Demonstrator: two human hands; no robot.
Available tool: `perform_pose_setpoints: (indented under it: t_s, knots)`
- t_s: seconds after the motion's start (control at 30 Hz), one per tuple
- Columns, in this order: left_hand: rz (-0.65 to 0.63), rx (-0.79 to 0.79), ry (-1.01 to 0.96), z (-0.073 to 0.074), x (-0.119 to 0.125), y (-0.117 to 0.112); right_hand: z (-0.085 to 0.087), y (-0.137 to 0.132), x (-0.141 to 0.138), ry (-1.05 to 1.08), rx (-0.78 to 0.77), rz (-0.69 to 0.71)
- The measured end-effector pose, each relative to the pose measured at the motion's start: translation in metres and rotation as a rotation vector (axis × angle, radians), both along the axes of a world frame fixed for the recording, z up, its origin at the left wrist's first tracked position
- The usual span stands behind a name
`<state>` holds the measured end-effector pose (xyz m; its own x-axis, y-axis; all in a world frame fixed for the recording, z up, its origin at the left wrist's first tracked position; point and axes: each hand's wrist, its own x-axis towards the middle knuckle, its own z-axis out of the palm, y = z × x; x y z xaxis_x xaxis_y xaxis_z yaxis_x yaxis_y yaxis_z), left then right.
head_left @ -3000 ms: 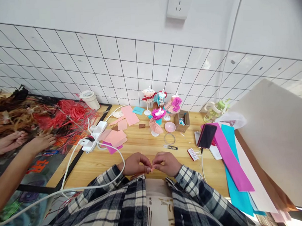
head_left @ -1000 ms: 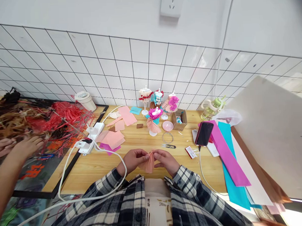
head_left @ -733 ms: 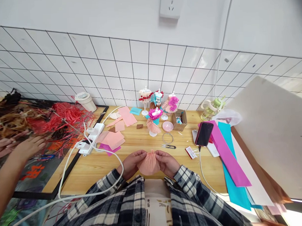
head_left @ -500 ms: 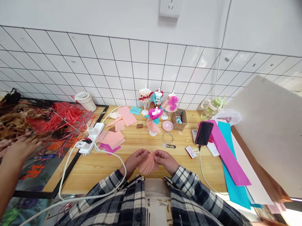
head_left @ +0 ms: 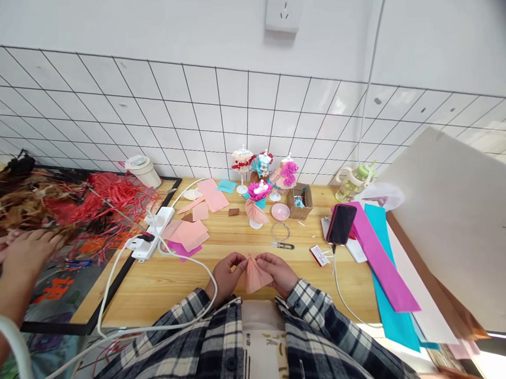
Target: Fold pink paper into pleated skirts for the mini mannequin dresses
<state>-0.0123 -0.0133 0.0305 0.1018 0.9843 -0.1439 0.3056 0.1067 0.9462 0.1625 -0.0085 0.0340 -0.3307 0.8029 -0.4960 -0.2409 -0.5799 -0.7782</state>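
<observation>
Peach crepe paper [head_left: 256, 277], gathered into pleats at the top and fanned out below, hangs between my hands at the table's near edge. My right hand [head_left: 278, 271] pinches its gathered upper part from the right. At the upper left edge, my left hand [head_left: 226, 275] has thumb and fingertips closed on the paper; the exact contact is hard to see. Just beyond lie small thread snips [head_left: 283, 246] and a coil of thin wire [head_left: 280, 231]. Farther back, a small dress-form stand [head_left: 255, 224] wears a magenta ruffle and a peach paper skirt.
Paper pieces [head_left: 190, 235] and a power strip [head_left: 153, 234] lie left, its white cable crossing my left sleeve. Decorated stands, a pink bowl [head_left: 280, 212] and a cardboard box [head_left: 301, 201] stand behind. A phone [head_left: 342, 225] and paper strips [head_left: 384, 256] are right. A co-worker's hand [head_left: 29, 249] is far left.
The crepe paper's fan has narrowed and swung to hang to the right. My left hand has shifted slightly left, its fingers now at the paper's edge. The co-worker's hands moved left.
</observation>
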Motion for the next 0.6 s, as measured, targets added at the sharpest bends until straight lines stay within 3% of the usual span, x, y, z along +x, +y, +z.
perform_pose_setpoints:
  t_s: [0.13,0.3,0.5,0.6]
  knots:
    - [0.068,-0.023,-0.004,-0.005,0.002,-0.001,-0.006,0.001,-0.002,-0.049,0.022,-0.037]
    - [0.043,-0.108,-0.124,0.003,0.006,0.002,-0.007,0.0,-0.003,-0.051,0.021,-0.038]
    - [0.24,-0.169,-0.289,0.014,0.004,0.003,-0.003,-0.008,-0.008,0.252,-0.259,-0.117]
    - [0.291,-0.186,-0.385,0.014,0.004,0.003,-0.008,-0.011,-0.013,0.311,-0.301,-0.19]
